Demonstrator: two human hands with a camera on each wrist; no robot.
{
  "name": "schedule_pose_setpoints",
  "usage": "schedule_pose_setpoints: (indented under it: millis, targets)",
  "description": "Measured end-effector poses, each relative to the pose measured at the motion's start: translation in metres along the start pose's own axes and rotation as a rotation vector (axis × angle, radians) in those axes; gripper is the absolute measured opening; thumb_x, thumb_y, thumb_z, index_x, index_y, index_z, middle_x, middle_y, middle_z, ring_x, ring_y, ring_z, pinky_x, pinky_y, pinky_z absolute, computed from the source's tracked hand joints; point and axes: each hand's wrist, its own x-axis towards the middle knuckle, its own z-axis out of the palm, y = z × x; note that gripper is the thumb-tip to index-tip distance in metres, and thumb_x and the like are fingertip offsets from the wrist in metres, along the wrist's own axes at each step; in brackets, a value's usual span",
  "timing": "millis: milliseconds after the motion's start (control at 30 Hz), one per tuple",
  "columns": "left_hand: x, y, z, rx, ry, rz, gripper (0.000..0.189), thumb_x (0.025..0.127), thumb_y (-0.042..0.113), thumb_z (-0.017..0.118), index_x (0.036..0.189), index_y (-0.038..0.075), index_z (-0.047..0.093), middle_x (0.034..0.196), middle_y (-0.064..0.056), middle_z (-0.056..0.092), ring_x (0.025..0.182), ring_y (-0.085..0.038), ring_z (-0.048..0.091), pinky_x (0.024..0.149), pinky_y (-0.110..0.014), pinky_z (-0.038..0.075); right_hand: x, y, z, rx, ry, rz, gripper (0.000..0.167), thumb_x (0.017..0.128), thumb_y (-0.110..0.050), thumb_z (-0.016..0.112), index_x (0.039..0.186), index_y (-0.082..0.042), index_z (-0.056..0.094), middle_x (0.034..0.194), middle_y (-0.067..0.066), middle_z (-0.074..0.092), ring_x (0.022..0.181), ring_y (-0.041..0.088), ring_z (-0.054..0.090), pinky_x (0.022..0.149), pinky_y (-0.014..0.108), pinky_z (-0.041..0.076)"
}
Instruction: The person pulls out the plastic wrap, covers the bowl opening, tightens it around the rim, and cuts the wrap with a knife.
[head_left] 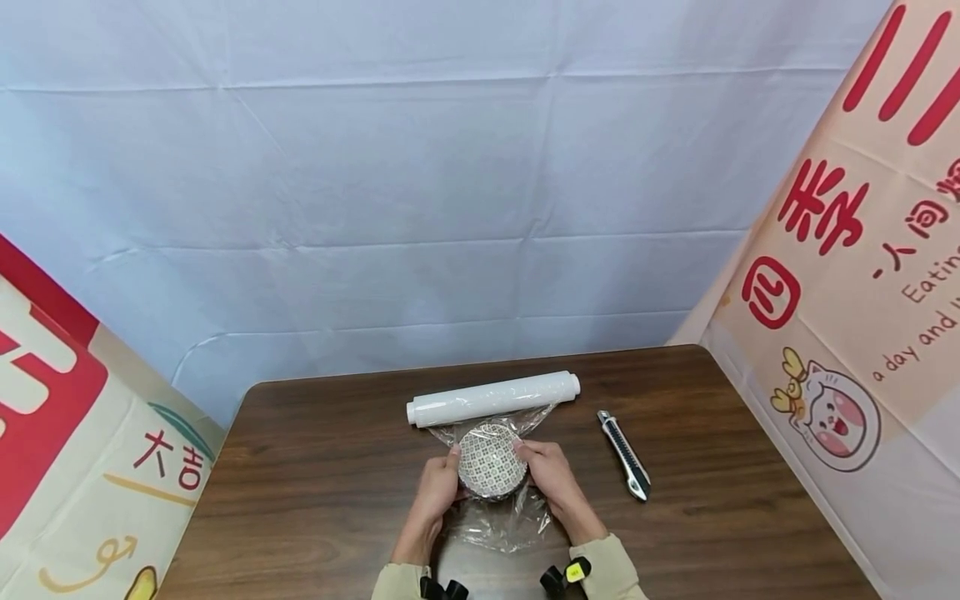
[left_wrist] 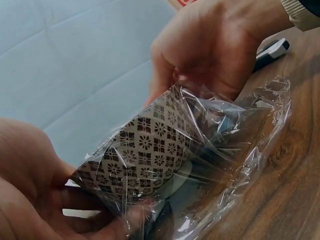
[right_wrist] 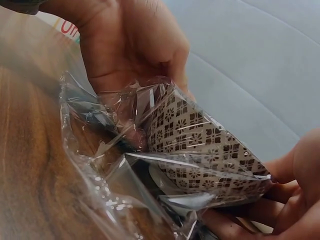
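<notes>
A small bowl point(head_left: 492, 461) with a dark floral and check pattern is held between both hands near the table's front. Clear cling film point(head_left: 498, 525) lies over it and hangs in loose folds on the near side. My left hand point(head_left: 437, 487) grips the bowl's left side, thumb at the rim and fingers beneath through the film. On the opposite side my right hand point(head_left: 551, 475) holds the rim and wall the same way. In the left wrist view, the bowl point(left_wrist: 145, 150) shows its patterned outer wall and pale foot. Film partly covers the fingers of both hands.
Behind the bowl lies a white roll of cling film point(head_left: 495, 398), its sheet running down to the bowl. To the right a utility knife point(head_left: 625, 457) rests on the brown wooden table point(head_left: 322, 467). Pale cloth point(head_left: 375, 208) hangs behind, printed banners at both sides.
</notes>
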Motion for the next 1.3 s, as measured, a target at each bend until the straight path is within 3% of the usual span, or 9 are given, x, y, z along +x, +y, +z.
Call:
schedule_pose_setpoints:
  millis: [367,633,767,867,900,1033,1133,1233,1300]
  targets:
    - [0.002,0.000,0.001,0.047,0.041,0.008,0.054,0.112,0.036,0.047,0.092,-0.006,0.073,0.082,-0.006,0.069,0.064,-0.010,0.061,0.064,-0.025,0.060,0.000,-0.003,0.000,-0.025,0.015,-0.024,0.029,0.105,-0.016,0.061,0.109,0.008,0.078,0.080,0.007,0.072,0.068,0.011,0.064,0.061,0.022,0.051]
    - [0.001,0.003,0.001,0.124,0.099,0.045,0.053,0.111,0.035,0.051,0.077,0.001,0.072,0.070,-0.002,0.064,0.064,-0.015,0.059,0.065,-0.029,0.054,0.001,-0.004,0.001,-0.113,0.060,-0.037,0.026,0.104,-0.017,0.063,0.115,0.001,0.080,0.080,0.007,0.071,0.063,0.010,0.057,0.060,0.022,0.047]
    - [0.017,-0.018,-0.001,0.247,0.156,0.074,0.061,0.109,0.049,0.052,0.057,0.017,0.056,0.058,0.004,0.052,0.059,-0.014,0.052,0.059,-0.031,0.045,0.000,0.001,-0.001,-0.141,0.081,-0.039,0.026,0.102,-0.023,0.068,0.110,-0.003,0.082,0.083,0.005,0.073,0.063,0.008,0.055,0.059,0.022,0.047]
    - [0.020,-0.025,-0.003,0.303,0.167,0.098,0.064,0.107,0.055,0.051,0.053,0.023,0.042,0.055,0.005,0.044,0.056,-0.015,0.048,0.055,-0.032,0.039,-0.001,0.004,-0.005,-0.150,0.083,-0.030,0.031,0.100,-0.031,0.073,0.110,-0.004,0.082,0.090,0.004,0.077,0.068,0.006,0.061,0.061,0.022,0.052]
    - [0.019,-0.025,-0.004,0.306,0.163,0.097,0.064,0.107,0.056,0.050,0.054,0.023,0.041,0.055,0.005,0.043,0.056,-0.015,0.047,0.054,-0.033,0.039,-0.002,0.004,-0.006,-0.151,0.084,-0.024,0.033,0.099,-0.035,0.074,0.108,-0.004,0.082,0.087,0.003,0.077,0.067,0.006,0.062,0.061,0.022,0.053]
    - [-0.007,0.002,-0.011,0.324,0.152,0.072,0.058,0.111,0.048,0.045,0.060,0.021,0.041,0.062,-0.004,0.048,0.063,-0.019,0.052,0.058,-0.034,0.041,-0.005,-0.001,-0.018,-0.227,0.079,-0.034,0.041,0.101,-0.041,0.070,0.113,-0.003,0.080,0.098,0.010,0.080,0.082,0.012,0.073,0.074,0.029,0.062]
    - [-0.016,0.007,-0.022,0.456,0.174,0.089,0.057,0.112,0.043,0.045,0.063,0.015,0.048,0.074,-0.012,0.065,0.072,-0.023,0.061,0.064,-0.037,0.046,-0.011,-0.004,-0.030,-0.367,0.072,-0.085,0.034,0.102,-0.037,0.069,0.110,-0.006,0.081,0.103,0.009,0.081,0.091,0.015,0.073,0.082,0.032,0.060]
    - [-0.026,0.007,-0.036,0.607,0.131,0.156,0.041,0.110,0.031,0.051,0.083,0.008,0.072,0.096,-0.012,0.078,0.089,-0.026,0.072,0.076,-0.044,0.056,-0.020,-0.003,-0.041,-0.498,0.042,-0.131,0.024,0.097,-0.025,0.075,0.110,-0.006,0.080,0.106,0.009,0.081,0.090,0.015,0.073,0.080,0.030,0.056]
    - [-0.033,0.006,-0.045,0.672,0.052,0.199,0.030,0.107,0.024,0.057,0.103,0.003,0.077,0.101,-0.011,0.079,0.094,-0.027,0.072,0.083,-0.046,0.058,-0.026,-0.001,-0.047,-0.557,0.020,-0.153,0.028,0.090,-0.020,0.082,0.113,-0.004,0.078,0.106,0.009,0.081,0.087,0.014,0.072,0.077,0.026,0.055]
